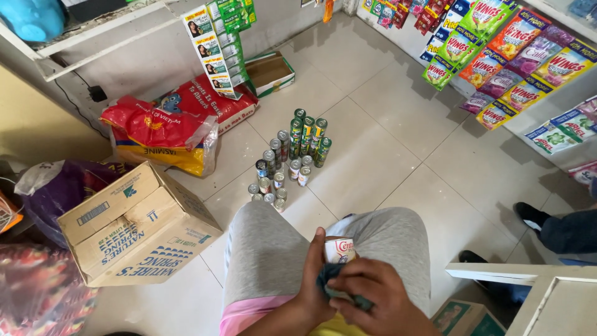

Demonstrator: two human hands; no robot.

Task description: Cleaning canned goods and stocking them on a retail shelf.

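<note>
Left hand (313, 274) grips can (339, 250); right hand (373, 292) presses cloth (333, 277) beneath.

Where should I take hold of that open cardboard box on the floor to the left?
Probably the cardboard box by its two short side walls, coming from above. It lies tilted with flaps open, so the flaps would likely fold; the bags behind crowd its far side.

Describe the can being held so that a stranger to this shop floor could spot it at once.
Start at the grey-trousered knees at the bottom of the view. Above the lap, the left hand grips a small white can with a red label, while the right hand presses a dark cloth to it. The other cans all stand on the tiled floor.
</note>
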